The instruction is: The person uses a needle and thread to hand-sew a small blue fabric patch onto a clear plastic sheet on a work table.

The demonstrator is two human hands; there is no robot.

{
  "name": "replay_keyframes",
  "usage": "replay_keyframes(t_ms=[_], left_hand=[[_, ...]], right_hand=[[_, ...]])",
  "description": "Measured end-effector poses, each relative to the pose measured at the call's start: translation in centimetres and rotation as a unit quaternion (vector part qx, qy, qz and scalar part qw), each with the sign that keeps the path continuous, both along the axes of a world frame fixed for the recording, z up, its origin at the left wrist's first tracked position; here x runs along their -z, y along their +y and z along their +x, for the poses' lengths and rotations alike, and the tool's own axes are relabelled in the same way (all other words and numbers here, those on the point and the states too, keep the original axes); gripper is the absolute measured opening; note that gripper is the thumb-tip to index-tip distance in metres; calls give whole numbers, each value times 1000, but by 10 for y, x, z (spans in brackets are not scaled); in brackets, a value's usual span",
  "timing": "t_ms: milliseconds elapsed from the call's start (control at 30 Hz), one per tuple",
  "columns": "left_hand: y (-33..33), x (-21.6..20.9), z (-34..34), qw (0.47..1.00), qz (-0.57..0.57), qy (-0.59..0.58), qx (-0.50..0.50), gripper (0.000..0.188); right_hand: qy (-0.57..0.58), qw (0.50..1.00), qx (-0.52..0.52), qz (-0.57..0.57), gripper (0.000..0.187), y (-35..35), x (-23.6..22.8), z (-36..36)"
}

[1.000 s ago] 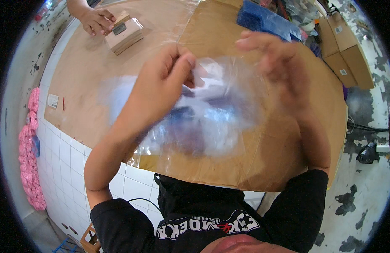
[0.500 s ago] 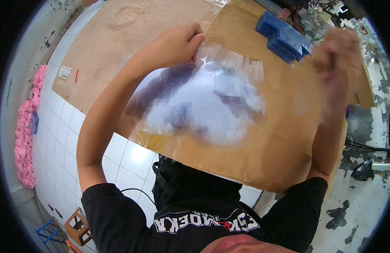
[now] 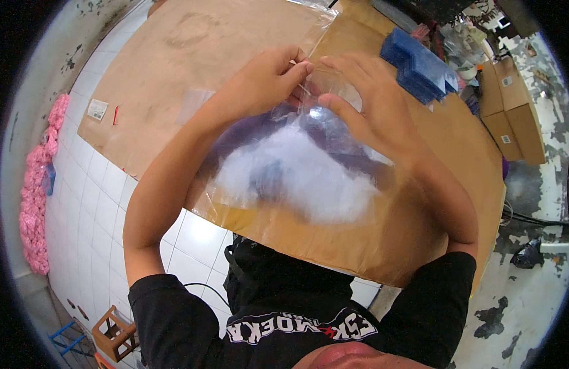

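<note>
Head view showed that my right hand (image 3: 383, 101) had swung in from the right, fingers spread wide, beside my left hand (image 3: 273, 77), whose fingers pinched the clear, glossy plastic film (image 3: 290, 175) on the brown-topped table (image 3: 438, 209), bringing both hands to the film's far part.

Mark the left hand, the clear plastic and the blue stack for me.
Left hand (image 3: 274, 75): head view, on the back of the hand.
Clear plastic (image 3: 294, 172): head view, on its shiny middle.
Blue stack (image 3: 415, 65): head view, on its upper face.
</note>
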State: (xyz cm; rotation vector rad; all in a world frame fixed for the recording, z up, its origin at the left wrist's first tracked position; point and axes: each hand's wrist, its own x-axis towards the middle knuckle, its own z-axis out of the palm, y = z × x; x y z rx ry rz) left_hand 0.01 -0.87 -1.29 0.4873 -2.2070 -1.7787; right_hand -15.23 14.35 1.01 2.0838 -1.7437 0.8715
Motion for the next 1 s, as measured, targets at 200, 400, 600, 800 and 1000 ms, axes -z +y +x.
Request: replay_keyframes(t_ms=[200, 400, 600, 800, 1000], left_hand=[[17, 7, -7, 991, 101, 86, -10, 25], [11, 1, -5, 995, 68, 57, 48, 33], [11, 4, -5, 991, 119, 31, 45, 32], [4, 12, -4, 989, 137, 3, -47, 32], [-1, 6, -2, 988, 111, -20, -103, 30]], right_hand=[[-147, 986, -35, 64, 31, -3, 8, -12], [-248, 962, -7, 113, 14, 0, 9, -26], [-393, 918, -49, -12, 19, -4, 15, -49], [-493, 836, -77, -226, 22, 20, -45, -71], [-526, 801, -239, -157, 25, 49, -103, -99]])
